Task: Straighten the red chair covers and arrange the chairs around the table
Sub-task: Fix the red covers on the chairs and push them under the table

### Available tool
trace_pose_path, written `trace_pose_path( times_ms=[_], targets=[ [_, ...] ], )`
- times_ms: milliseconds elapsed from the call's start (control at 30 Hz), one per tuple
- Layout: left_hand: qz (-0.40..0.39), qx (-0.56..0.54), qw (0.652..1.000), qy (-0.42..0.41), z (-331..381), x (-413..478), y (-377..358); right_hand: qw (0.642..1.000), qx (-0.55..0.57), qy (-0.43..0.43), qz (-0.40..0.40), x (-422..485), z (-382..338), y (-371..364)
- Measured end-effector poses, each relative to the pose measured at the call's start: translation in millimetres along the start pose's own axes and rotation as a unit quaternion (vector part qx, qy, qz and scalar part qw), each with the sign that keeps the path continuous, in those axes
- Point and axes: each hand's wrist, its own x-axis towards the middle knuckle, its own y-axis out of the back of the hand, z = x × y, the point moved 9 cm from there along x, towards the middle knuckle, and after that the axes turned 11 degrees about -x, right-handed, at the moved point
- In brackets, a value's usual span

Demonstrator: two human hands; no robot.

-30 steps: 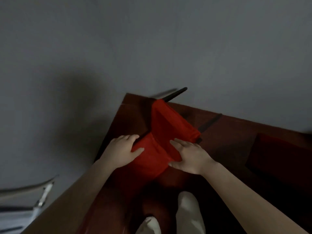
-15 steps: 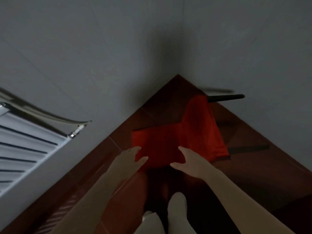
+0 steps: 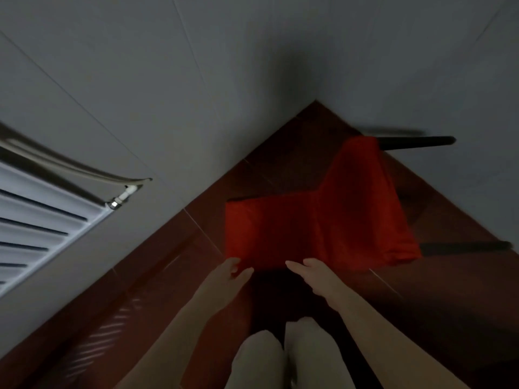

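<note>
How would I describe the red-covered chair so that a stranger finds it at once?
Find the corner where two grey walls meet the dark red tiled floor. The chair is there, just beyond the person's left hand and right hand. Unlike the white slatted radiator on the left wall, it wears bright red cloth, with black legs sticking out to the right.

Dark red tiled floor running into a corner.

The glossy tiles, with thin pale joints, fill the wedge between two grey walls. A chair in a red cover stands on them near the corner, two black legs poking out to the right. Nearer me, the person's pale-clad feet stand side by side. A faint striped reflection lies on the tiles at left.
</note>
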Motion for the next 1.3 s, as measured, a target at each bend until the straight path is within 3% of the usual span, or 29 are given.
trace_pose_path(
  times_ms=[267,467,667,833,967,1300],
  targets=[
    [0.024,-0.152,0.987,0.049,-130.9,154.4,-68.0,0.985,0.148,-0.083,0.031,176.7,85.8,-52.6],
    [-0.009,-0.302,0.941,0.151,-248.7,272.5,-145.8,0.982,0.152,-0.094,0.06,293.0,145.7,-75.0],
    [-0.019,-0.382,0.898,0.216,-326.2,345.5,-198.9,0.97,0.186,-0.138,0.073,379.8,209.1,-92.0],
    [-0.048,-0.416,0.87,0.258,-370.5,377.9,-236.9,0.947,0.249,-0.182,0.089,421.3,258.6,-103.2],
    [-0.065,-0.475,0.824,0.303,-395.2,394.1,-271.1,0.937,0.271,-0.198,0.095,447.8,282.6,-114.9],
    [0.004,-0.644,0.723,0.249,-402.5,449.0,-299.2,0.896,0.403,-0.144,0.117,519.6,304.7,-136.8]
  ],
)
